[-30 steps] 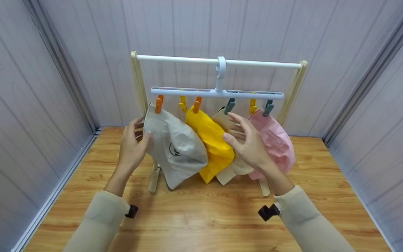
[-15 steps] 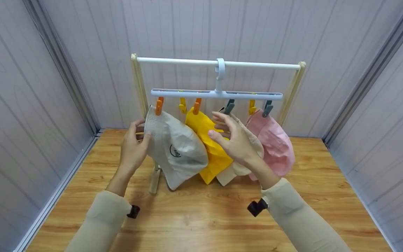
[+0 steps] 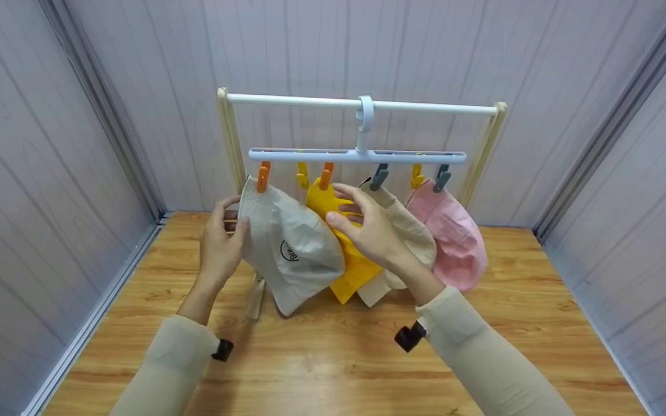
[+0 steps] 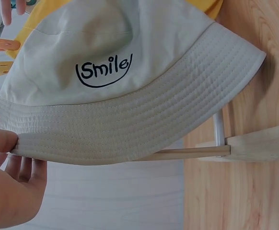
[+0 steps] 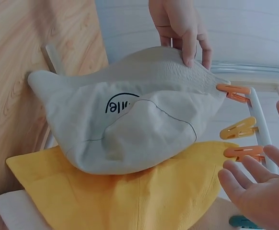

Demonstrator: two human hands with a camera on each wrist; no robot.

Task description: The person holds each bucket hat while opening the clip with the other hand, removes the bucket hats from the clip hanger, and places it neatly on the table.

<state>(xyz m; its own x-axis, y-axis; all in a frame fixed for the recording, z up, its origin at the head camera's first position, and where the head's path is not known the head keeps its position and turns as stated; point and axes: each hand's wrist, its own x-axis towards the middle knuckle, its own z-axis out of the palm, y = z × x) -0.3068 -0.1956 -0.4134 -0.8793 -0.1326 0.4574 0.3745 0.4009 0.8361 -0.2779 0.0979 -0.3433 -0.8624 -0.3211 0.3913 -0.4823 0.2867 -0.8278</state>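
My left hand (image 3: 221,240) pinches the brim (image 4: 122,132) of the pale hat (image 3: 295,248), which hangs from an orange clip (image 3: 263,177) on the white hanger (image 3: 310,155) above the tabletop (image 3: 321,370). My right hand (image 3: 369,228), fingers loosely spread, is in front of the yellow hat (image 3: 357,278), near its clip (image 3: 326,176).

Pale grey fabric bucket hat (image 3: 304,266): hangs tilted by an orange clip (image 3: 263,178), marked "Smile"
Yellow fabric hat (image 5: 158,196): hangs beside, partly covered

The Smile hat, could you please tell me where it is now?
In the head view, the Smile hat hangs leftmost from an orange clip on the hanger, its brim pinched by the left hand, just left of the yellow hat.
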